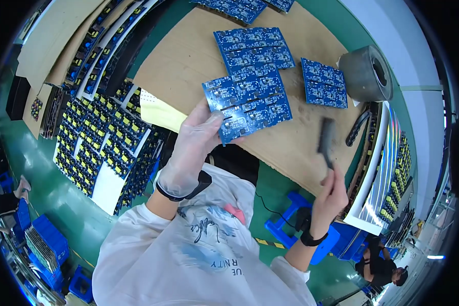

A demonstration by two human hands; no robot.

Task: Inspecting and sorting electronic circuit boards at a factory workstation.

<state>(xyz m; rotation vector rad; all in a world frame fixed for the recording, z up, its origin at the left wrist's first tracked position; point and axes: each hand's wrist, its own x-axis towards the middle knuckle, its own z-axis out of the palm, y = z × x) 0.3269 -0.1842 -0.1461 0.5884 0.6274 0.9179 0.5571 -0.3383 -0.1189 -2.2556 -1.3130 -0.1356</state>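
My left hand (196, 145), in a thin clear glove, grips the lower left corner of a blue circuit board panel (250, 99) and holds it tilted above the cardboard-covered table (188, 56). My right hand (330, 196) is bare and closed on the handle of a dark brush (326, 138), whose head points up toward the panel's right side without touching it. A second blue panel (254, 47) lies flat on the cardboard just beyond the held one. A smaller blue panel (324, 83) lies to the right of it.
A grey roll of tape (367, 74) stands at the table's right end, next to a black tool (357, 128). Trays of boards with yellow parts (104, 145) are stacked on the left. More blue panels (237, 7) lie at the far edge. Blue crates (46, 245) sit on the green floor.
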